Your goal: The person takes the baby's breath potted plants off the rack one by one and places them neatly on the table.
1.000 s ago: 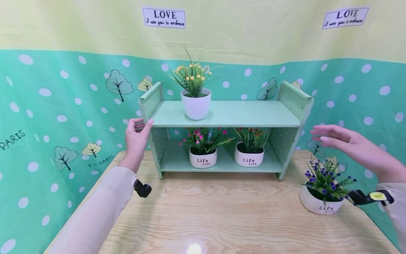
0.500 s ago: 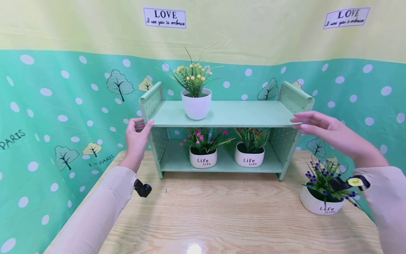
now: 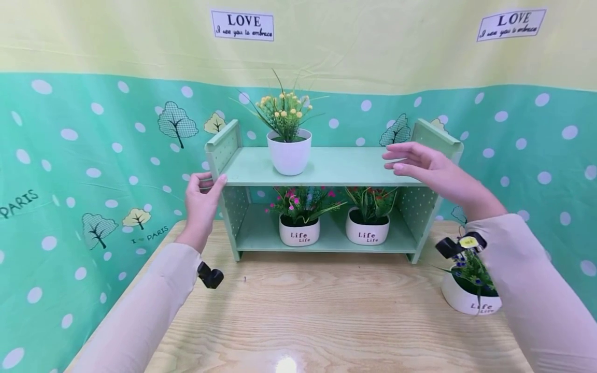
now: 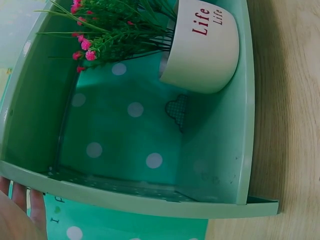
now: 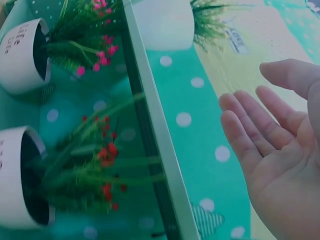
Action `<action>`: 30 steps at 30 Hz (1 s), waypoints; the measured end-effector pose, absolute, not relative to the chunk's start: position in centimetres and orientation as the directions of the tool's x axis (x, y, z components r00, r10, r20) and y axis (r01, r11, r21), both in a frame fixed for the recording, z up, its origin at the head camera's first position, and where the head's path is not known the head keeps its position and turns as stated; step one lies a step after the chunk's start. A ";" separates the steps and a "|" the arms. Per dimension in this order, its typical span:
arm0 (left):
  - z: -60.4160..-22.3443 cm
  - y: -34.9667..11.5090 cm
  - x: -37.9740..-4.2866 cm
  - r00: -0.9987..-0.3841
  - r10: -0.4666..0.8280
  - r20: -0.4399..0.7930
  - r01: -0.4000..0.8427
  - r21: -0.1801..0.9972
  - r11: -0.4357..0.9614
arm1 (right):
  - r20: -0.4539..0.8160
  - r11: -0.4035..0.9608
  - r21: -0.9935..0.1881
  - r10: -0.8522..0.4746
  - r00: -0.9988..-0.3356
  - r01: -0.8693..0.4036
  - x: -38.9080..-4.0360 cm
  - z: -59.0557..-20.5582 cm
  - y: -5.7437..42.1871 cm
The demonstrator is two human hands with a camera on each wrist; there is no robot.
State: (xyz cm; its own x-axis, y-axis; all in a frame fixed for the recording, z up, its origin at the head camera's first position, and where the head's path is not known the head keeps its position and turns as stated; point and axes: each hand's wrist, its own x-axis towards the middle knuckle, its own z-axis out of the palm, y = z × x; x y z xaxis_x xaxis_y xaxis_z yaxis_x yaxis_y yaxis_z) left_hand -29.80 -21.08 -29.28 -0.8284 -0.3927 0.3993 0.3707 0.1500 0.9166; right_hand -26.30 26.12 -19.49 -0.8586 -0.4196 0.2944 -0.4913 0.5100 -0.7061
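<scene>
My left hand [image 3: 201, 204] grips the left side panel of a mint-green two-tier shelf [image 3: 347, 166], thumb at the front edge and fingers bent behind it. In the head view my right hand [image 3: 426, 167] hovers over the right part of the upper board, fingers extended and holding nothing. A white pot with yellow flowers [image 3: 289, 155] stands left of centre on that board. Below, two white "Life" pots share the lower board: one with pink flowers [image 3: 299, 233], one with red flowers [image 3: 367, 230]. The right wrist view shows my right palm [image 5: 285, 165] facing the yellow-flower pot [image 5: 167, 25].
A white "Life" pot with purple-blue flowers [image 3: 468, 298] stands on the wooden table [image 3: 326, 311] at the right, partly hidden by my right sleeve. Behind the shelf hangs a green and yellow curtain [image 3: 116, 171] with dots and printed trees.
My right hand has moved left, from beyond the shelf's right side to over its upper board. The left hand stays on the left panel, and the pots have not moved.
</scene>
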 end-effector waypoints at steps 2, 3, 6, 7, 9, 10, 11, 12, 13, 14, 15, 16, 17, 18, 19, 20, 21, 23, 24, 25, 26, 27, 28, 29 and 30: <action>-29.3 -21.1 -29.8 -0.829 -0.392 0.399 0.370 0.917 0.151 | 0.298 0.500 -0.710 -0.423 -0.855 -0.495 -26.8 -19.3 25.2; -29.3 -21.0 -29.8 -0.829 -0.391 0.401 0.372 0.916 0.150 | 0.298 0.497 -0.712 -0.425 -0.855 -0.496 -27.0 -19.3 24.8; -29.3 -21.1 -29.8 -0.828 -0.389 0.403 0.376 0.915 0.147 | 0.290 0.470 -0.734 -0.435 -0.852 -0.490 -27.7 -19.2 23.6; -29.3 -21.1 -29.8 -0.828 -0.390 0.403 0.376 0.915 0.146 | 0.286 0.462 -0.741 -0.440 -0.851 -0.488 -27.9 -19.2 23.2; -29.3 -21.1 -29.9 -0.828 -0.392 0.400 0.373 0.916 0.147 | 0.275 0.446 -0.756 -0.446 -0.852 -0.478 -28.4 -19.3 22.5; -29.3 -21.1 -29.9 -0.829 -0.393 0.399 0.371 0.917 0.148 | 0.271 0.444 -0.760 -0.447 -0.852 -0.474 -28.7 -19.3 22.1; -29.3 -21.1 -29.9 -0.829 -0.392 0.398 0.370 0.917 0.148 | 0.268 0.440 -0.764 -0.449 -0.852 -0.472 -28.9 -19.3 21.7; -29.3 -21.1 -29.9 -0.830 -0.393 0.397 0.368 0.918 0.150 | 0.266 0.437 -0.767 -0.451 -0.852 -0.470 -29.2 -19.4 21.3; -29.3 -21.2 -29.9 -0.831 -0.392 0.394 0.364 0.919 0.151 | 0.264 0.435 -0.769 -0.451 -0.853 -0.468 -29.4 -19.4 20.9; -29.3 -21.2 -29.9 -0.832 -0.391 0.393 0.363 0.919 0.152 | 0.263 0.432 -0.772 -0.451 -0.853 -0.467 -29.7 -19.5 20.5; -29.3 -21.2 -29.9 -0.833 -0.390 0.392 0.361 0.920 0.153 | 0.264 0.426 -0.775 -0.452 -0.852 -0.466 -30.0 -19.5 20.1; -29.3 -21.2 -29.9 -0.835 -0.388 0.390 0.359 0.921 0.152 | 0.265 0.418 -0.780 -0.454 -0.851 -0.466 -30.3 -19.6 19.6; -29.2 -21.2 -29.9 -0.836 -0.387 0.389 0.359 0.921 0.151 | 0.269 0.406 -0.787 -0.454 -0.850 -0.465 -30.5 -19.6 19.2; -29.2 -21.2 -29.9 -0.836 -0.387 0.388 0.358 0.922 0.151 | 0.273 0.393 -0.793 -0.453 -0.849 -0.465 -30.7 -19.7 18.8; -29.2 -21.2 -29.9 -0.837 -0.387 0.386 0.356 0.922 0.149 | 0.277 0.382 -0.800 -0.450 -0.849 -0.463 -30.9 -19.8 18.3; -29.2 -21.1 -29.8 -0.836 -0.387 0.389 0.360 0.921 0.149 | 0.279 0.371 -0.807 -0.446 -0.850 -0.459 -31.1 -19.9 17.8; -29.2 -21.1 -29.8 -0.834 -0.388 0.392 0.363 0.920 0.148 | 0.280 0.359 -0.816 -0.440 -0.853 -0.453 -31.4 -19.9 17.3; -29.2 -21.1 -29.8 -0.828 -0.392 0.400 0.374 0.916 0.146 | 0.282 0.347 -0.827 -0.426 -0.860 -0.443 -31.6 -20.1 16.3; -29.2 -21.1 -29.8 -0.827 -0.394 0.401 0.375 0.916 0.146 | 0.279 0.342 -0.833 -0.420 -0.864 -0.435 -31.8 -20.1 15.8; -29.2 -21.1 -29.8 -0.827 -0.394 0.402 0.376 0.915 0.145 | 0.275 0.340 -0.838 -0.414 -0.868 -0.428 -31.8 -20.2 15.3; -29.2 -21.1 -29.8 -0.826 -0.394 0.403 0.377 0.915 0.145 | 0.273 0.340 -0.841 -0.408 -0.871 -0.422 -32.0 -20.2 14.8; -29.3 -21.1 -29.8 -0.828 -0.393 0.401 0.374 0.916 0.145 | 0.272 0.340 -0.842 -0.402 -0.874 -0.419 -32.1 -20.2 14.4; -29.3 -21.1 -29.9 -0.830 -0.392 0.397 0.371 0.917 0.144 | 0.271 0.344 -0.841 -0.399 -0.876 -0.417 -32.2 -20.2 13.9; -29.3 -21.2 -29.9 -0.833 -0.390 0.393 0.366 0.919 0.145 | 0.268 0.349 -0.841 -0.395 -0.879 -0.413 -32.3 -20.2 13.6; -29.3 -21.2 -29.9 -0.836 -0.388 0.389 0.362 0.921 0.146 | 0.267 0.347 -0.843 -0.392 -0.880 -0.410 -32.4 -20.2 13.2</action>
State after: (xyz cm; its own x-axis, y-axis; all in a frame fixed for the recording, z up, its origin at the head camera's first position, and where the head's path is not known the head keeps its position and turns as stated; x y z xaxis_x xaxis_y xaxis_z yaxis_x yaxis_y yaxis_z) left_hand -29.90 -21.22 -29.29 -0.8355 -0.3876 0.3894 0.3616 0.1457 0.9209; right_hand -32.43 13.21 -20.15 -0.8802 -0.3924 0.2669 -0.4103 0.3469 -0.8434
